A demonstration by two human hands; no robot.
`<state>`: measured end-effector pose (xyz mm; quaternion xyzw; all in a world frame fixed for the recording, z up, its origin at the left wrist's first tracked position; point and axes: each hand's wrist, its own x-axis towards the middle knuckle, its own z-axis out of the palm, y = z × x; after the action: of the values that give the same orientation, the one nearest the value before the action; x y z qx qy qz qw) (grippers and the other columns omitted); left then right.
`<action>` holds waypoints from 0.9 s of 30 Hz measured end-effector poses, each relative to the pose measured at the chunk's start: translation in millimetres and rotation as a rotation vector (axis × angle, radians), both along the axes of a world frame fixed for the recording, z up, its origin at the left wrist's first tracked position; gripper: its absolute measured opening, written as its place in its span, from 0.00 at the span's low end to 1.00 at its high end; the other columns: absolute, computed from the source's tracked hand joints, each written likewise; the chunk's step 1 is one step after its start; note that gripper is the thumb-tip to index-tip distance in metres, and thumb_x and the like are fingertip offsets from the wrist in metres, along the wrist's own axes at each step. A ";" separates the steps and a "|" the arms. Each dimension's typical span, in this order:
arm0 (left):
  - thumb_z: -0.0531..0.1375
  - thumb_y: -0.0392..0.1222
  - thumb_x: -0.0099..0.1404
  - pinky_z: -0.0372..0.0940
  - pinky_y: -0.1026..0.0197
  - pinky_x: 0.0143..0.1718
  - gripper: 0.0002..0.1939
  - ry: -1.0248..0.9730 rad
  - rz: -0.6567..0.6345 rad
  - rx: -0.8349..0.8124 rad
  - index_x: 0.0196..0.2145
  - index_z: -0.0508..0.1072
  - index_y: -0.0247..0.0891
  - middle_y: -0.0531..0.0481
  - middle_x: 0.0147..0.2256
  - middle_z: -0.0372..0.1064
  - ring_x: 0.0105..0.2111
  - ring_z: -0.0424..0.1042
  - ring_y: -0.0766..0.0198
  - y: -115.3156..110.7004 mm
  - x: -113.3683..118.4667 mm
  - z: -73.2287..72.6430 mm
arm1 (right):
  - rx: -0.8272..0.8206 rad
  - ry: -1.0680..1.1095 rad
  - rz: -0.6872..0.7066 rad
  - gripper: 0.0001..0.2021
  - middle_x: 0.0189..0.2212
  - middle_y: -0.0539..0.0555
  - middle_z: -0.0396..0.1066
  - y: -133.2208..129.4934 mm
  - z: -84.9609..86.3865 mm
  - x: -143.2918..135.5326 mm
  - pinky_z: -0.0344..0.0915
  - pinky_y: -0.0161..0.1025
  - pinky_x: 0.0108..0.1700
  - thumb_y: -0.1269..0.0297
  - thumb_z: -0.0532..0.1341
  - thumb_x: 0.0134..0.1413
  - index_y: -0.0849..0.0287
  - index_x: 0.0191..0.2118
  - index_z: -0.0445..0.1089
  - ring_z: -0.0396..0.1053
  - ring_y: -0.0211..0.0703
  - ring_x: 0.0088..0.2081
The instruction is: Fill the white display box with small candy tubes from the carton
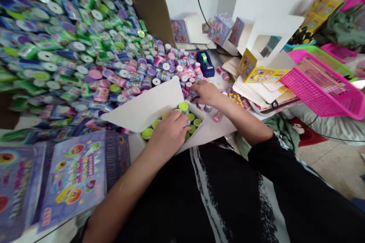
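a heap of little jars [85,45] fills the left of the frame, at centre the left hand [168,133] clamps a jar inside the white box [148,108], the right hand [207,93] beside it closes on pink jars [189,79]

Single head view, looking steeply down and forward from close above the lap; white box [173,121] near centre.
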<state>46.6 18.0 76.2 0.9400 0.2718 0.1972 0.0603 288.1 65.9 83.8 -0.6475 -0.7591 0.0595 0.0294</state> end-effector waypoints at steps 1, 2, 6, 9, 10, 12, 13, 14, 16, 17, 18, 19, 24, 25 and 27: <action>0.61 0.35 0.71 0.74 0.51 0.44 0.04 0.044 0.010 0.000 0.39 0.77 0.39 0.44 0.40 0.76 0.46 0.76 0.49 -0.8 0.7 0.5 | -0.019 -0.023 0.018 0.25 0.56 0.67 0.74 3.5 -1.1 -3.6 0.68 0.47 0.55 0.67 0.70 0.62 0.61 0.64 0.73 0.72 0.62 0.58; 0.60 0.35 0.72 0.73 0.51 0.44 0.05 0.087 0.025 0.007 0.40 0.77 0.39 0.44 0.40 0.76 0.47 0.76 0.49 -1.9 1.6 1.3 | -0.033 -0.030 0.017 0.25 0.56 0.67 0.73 6.8 -2.4 -5.9 0.68 0.47 0.55 0.68 0.69 0.63 0.61 0.64 0.73 0.72 0.61 0.57; 0.57 0.32 0.71 0.71 0.50 0.40 0.10 0.214 0.095 0.053 0.42 0.79 0.36 0.40 0.41 0.73 0.48 0.72 0.46 -4.7 8.0 4.2 | -0.065 0.009 -0.011 0.22 0.57 0.65 0.71 17.8 -8.3 -6.0 0.67 0.43 0.52 0.68 0.68 0.63 0.59 0.62 0.75 0.73 0.57 0.53; 0.57 0.29 0.69 0.71 0.48 0.40 0.11 0.217 0.112 0.082 0.41 0.80 0.36 0.38 0.40 0.72 0.46 0.70 0.45 -5.2 11.6 3.9 | -0.047 0.056 -0.023 0.18 0.56 0.64 0.72 20.4 -9.7 -1.2 0.66 0.43 0.53 0.70 0.68 0.63 0.60 0.57 0.77 0.73 0.55 0.52; 0.57 0.29 0.69 0.71 0.48 0.41 0.12 0.197 0.114 0.094 0.42 0.80 0.36 0.38 0.41 0.72 0.46 0.70 0.45 -5.7 11.8 4.0 | -0.009 0.103 -0.038 0.17 0.55 0.63 0.72 18.6 -8.7 1.1 0.66 0.43 0.54 0.70 0.68 0.62 0.62 0.56 0.77 0.72 0.55 0.52; 0.57 0.31 0.70 0.71 0.47 0.43 0.11 0.141 0.128 0.124 0.44 0.80 0.36 0.39 0.41 0.72 0.46 0.69 0.46 -7.6 9.9 5.3 | 0.099 0.269 -0.071 0.17 0.52 0.61 0.74 9.2 -3.7 6.2 0.65 0.43 0.54 0.67 0.70 0.62 0.63 0.55 0.76 0.72 0.54 0.51; 0.58 0.32 0.71 0.71 0.48 0.43 0.10 0.112 0.145 0.141 0.44 0.79 0.37 0.40 0.40 0.72 0.45 0.69 0.46 -9.0 8.0 6.7 | 0.148 0.387 -0.074 0.17 0.49 0.59 0.75 1.5 0.2 8.5 0.66 0.43 0.53 0.64 0.70 0.62 0.63 0.55 0.75 0.72 0.52 0.49; 0.58 0.34 0.72 0.70 0.49 0.42 0.09 0.084 0.167 0.159 0.43 0.79 0.37 0.40 0.40 0.72 0.45 0.69 0.46 -10.5 5.6 8.4 | 0.171 0.520 -0.056 0.18 0.46 0.56 0.76 -7.9 4.5 10.3 0.66 0.41 0.50 0.60 0.70 0.63 0.62 0.55 0.74 0.72 0.49 0.46; 0.59 0.37 0.74 0.69 0.50 0.39 0.08 0.043 0.216 0.195 0.39 0.78 0.38 0.41 0.38 0.71 0.44 0.70 0.47 -13.4 0.2 12.0 | 0.122 0.778 0.061 0.18 0.41 0.51 0.75 -28.5 13.2 11.3 0.65 0.38 0.44 0.53 0.68 0.67 0.59 0.54 0.72 0.70 0.43 0.39; 0.59 0.38 0.75 0.68 0.51 0.38 0.09 0.030 0.232 0.204 0.36 0.77 0.38 0.42 0.37 0.71 0.44 0.71 0.48 -14.5 -2.3 13.6 | 0.066 0.866 0.150 0.18 0.40 0.50 0.75 -38.1 16.5 10.2 0.65 0.38 0.43 0.51 0.67 0.68 0.58 0.53 0.72 0.69 0.41 0.37; 0.59 0.38 0.75 0.68 0.52 0.37 0.10 0.023 0.235 0.201 0.35 0.77 0.39 0.43 0.36 0.71 0.43 0.71 0.48 -15.4 -4.5 14.6 | 0.011 0.908 0.241 0.17 0.39 0.49 0.75 -46.1 18.7 8.3 0.65 0.37 0.42 0.50 0.67 0.68 0.57 0.52 0.72 0.69 0.41 0.36; 0.59 0.39 0.75 0.68 0.52 0.36 0.10 0.023 0.222 0.188 0.35 0.77 0.39 0.44 0.36 0.71 0.43 0.72 0.49 -16.1 -6.3 15.1 | -0.028 0.903 0.326 0.16 0.39 0.49 0.75 -52.1 19.5 5.6 0.66 0.37 0.43 0.51 0.67 0.68 0.57 0.51 0.73 0.70 0.41 0.37; 0.63 0.40 0.74 0.69 0.53 0.38 0.07 0.076 0.109 0.121 0.37 0.79 0.39 0.45 0.36 0.72 0.42 0.73 0.50 -17.8 -10.1 12.4 | 0.043 0.631 0.471 0.10 0.44 0.54 0.76 -54.7 6.4 -6.4 0.67 0.42 0.54 0.58 0.69 0.68 0.58 0.48 0.78 0.74 0.47 0.48; 0.63 0.41 0.74 0.70 0.52 0.39 0.07 0.075 0.114 0.125 0.37 0.79 0.39 0.45 0.36 0.72 0.42 0.73 0.50 -18.0 -10.4 11.9 | 0.072 0.620 0.476 0.10 0.46 0.55 0.76 -53.0 2.6 -7.1 0.67 0.43 0.56 0.59 0.69 0.69 0.58 0.48 0.79 0.74 0.48 0.51; 0.63 0.42 0.74 0.71 0.52 0.40 0.08 0.066 0.135 0.131 0.38 0.80 0.38 0.44 0.36 0.72 0.43 0.74 0.49 -17.9 -10.9 11.7 | 0.124 0.636 0.505 0.09 0.48 0.56 0.76 -50.4 -3.4 -7.6 0.68 0.43 0.57 0.60 0.67 0.71 0.59 0.49 0.79 0.74 0.48 0.53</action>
<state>35.8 0.1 87.9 0.9275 0.3227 0.1873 -0.0239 280.5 15.5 80.4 -0.3871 -0.8495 0.2163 0.2859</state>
